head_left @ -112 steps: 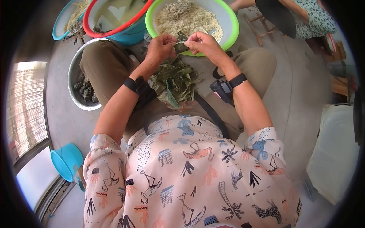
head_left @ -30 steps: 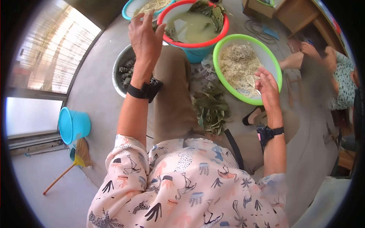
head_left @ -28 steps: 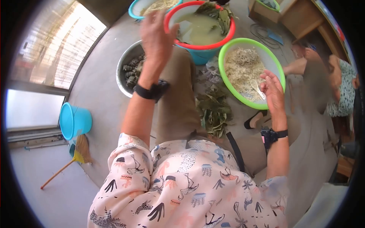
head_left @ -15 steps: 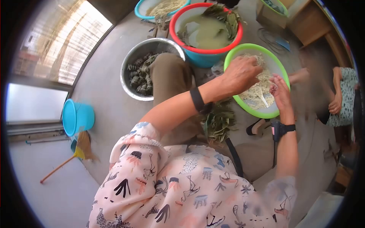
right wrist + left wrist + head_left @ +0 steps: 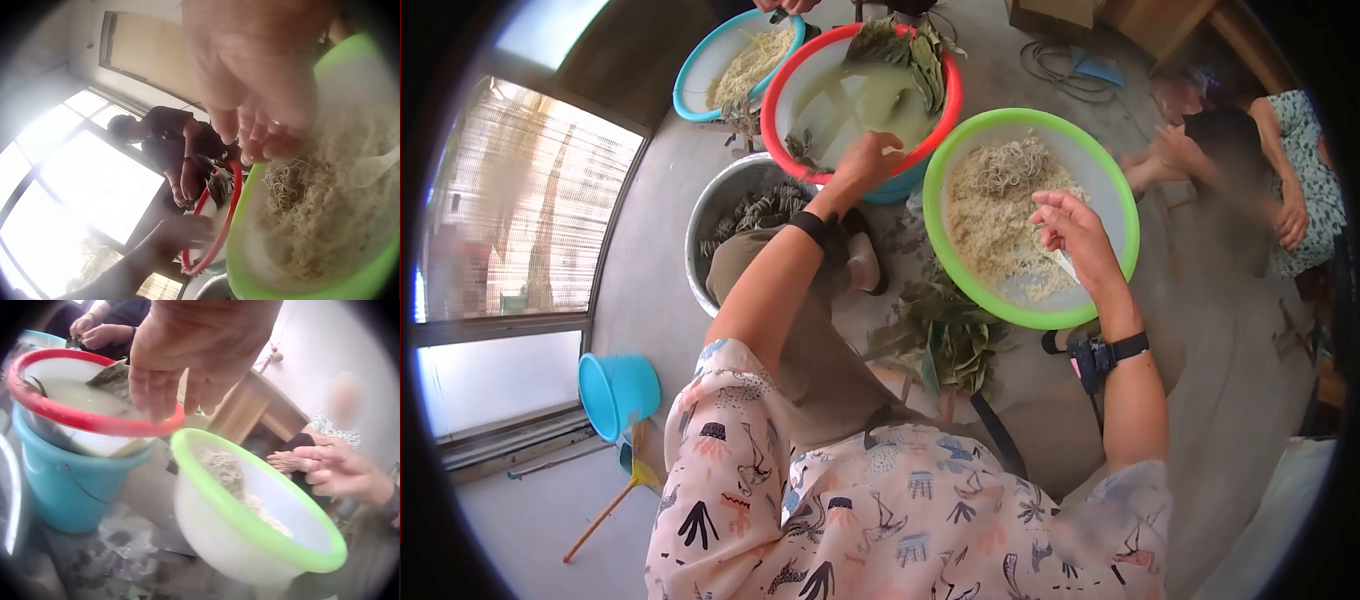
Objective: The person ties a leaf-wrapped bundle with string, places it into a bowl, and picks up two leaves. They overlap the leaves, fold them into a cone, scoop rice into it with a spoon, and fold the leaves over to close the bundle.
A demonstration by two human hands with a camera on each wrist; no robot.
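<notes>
My left hand (image 5: 865, 160) is over the near rim of the red-rimmed basin (image 5: 772, 130), which holds cloudy water and soaking leaves (image 5: 925, 75). In the left wrist view its fingers (image 5: 156, 394) hang down loosely with nothing between them. My right hand (image 5: 1072, 232) hovers above the green-rimmed basin (image 5: 1131, 200), fingers loosely bent and holding nothing. Rice (image 5: 990, 205) fills much of that basin, with a bundle of string (image 5: 1012, 168) on top. A white spoon (image 5: 378, 169) rests in the rice, partly under my right hand in the head view.
A metal bowl of tied leaf dumplings (image 5: 755, 208) stands at left, beside my knee. Loose leaves (image 5: 945, 335) are piled between my legs. Behind is a blue-rimmed basin (image 5: 683, 85) of rice, with another person's hands above it. Someone sits at the right.
Earlier both hands pinched string on a leaf dumpling; now neither holds it. My left hand swung left, then over the green-rimmed basin, and now to the red-rimmed one. The right stayed near the rice.
</notes>
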